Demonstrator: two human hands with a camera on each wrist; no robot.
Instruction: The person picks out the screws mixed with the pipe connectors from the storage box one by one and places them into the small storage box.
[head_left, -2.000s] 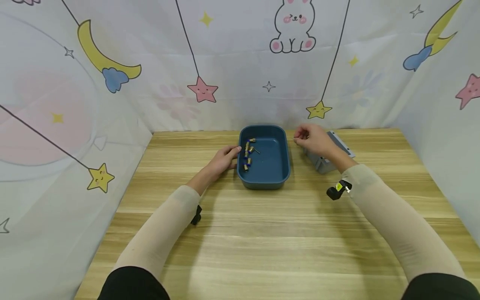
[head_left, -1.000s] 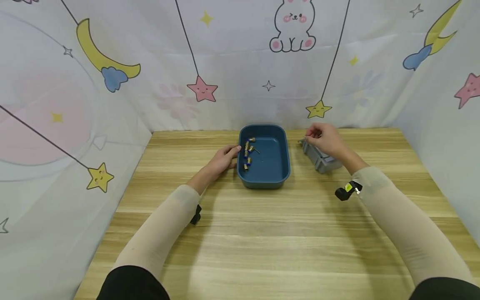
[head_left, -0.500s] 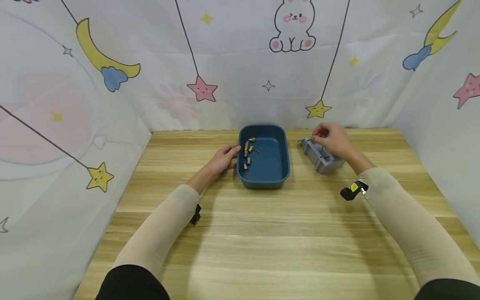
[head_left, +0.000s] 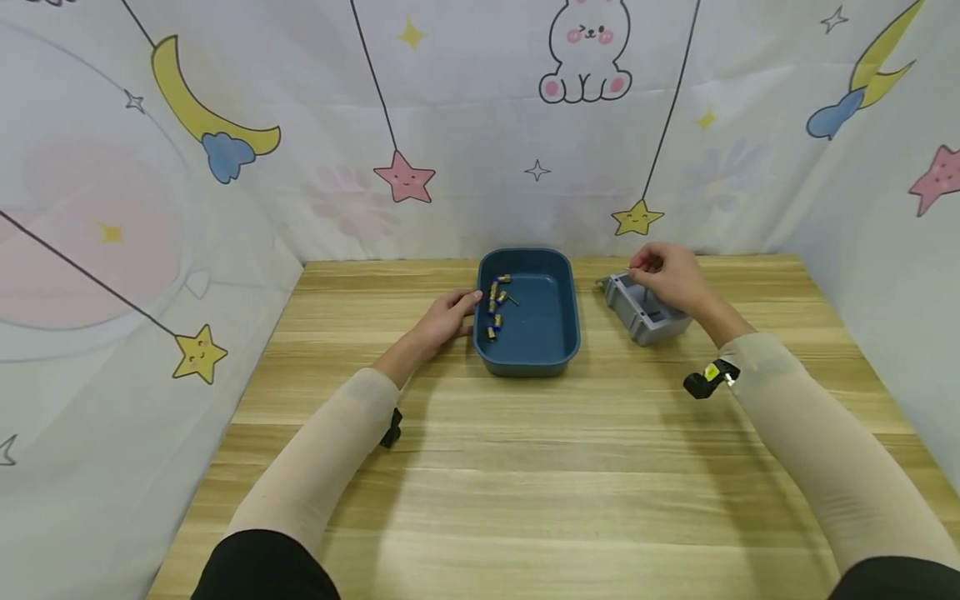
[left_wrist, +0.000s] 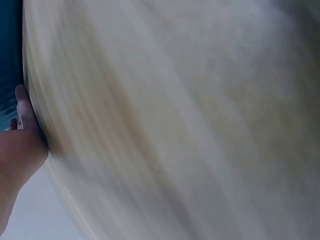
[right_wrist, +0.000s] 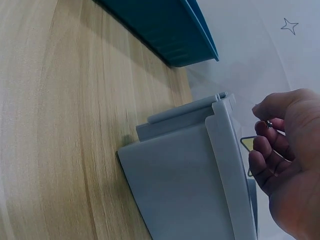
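Observation:
My left hand (head_left: 447, 319) rests against the left side of a blue plastic bin (head_left: 551, 367), thumb at the rim and fingers along the outer wall. In the left wrist view the left hand (left_wrist: 25, 135) touches that wall. Several brass fittings (head_left: 492, 308) with blue bands lie along the bin's left side, near a thin metal screw (head_left: 513, 301). My right hand (head_left: 671, 273) is above a grey box (head_left: 647, 329) and pinches a small screw-like metal piece (right_wrist: 269, 124). That hand covers part of the box's open, divided inside.
The bin and box stand near the back of a wood-grain table (head_left: 540, 483), a narrow gap between them. Behind the table hangs a white printed cloth (head_left: 480, 125), which continues down both sides. A small black camera (head_left: 708, 380) sits at the right wrist.
My right hand has moved right, from beside the bin to over the grey box, still pinching the small metal piece. The left hand and the bin have stayed put.

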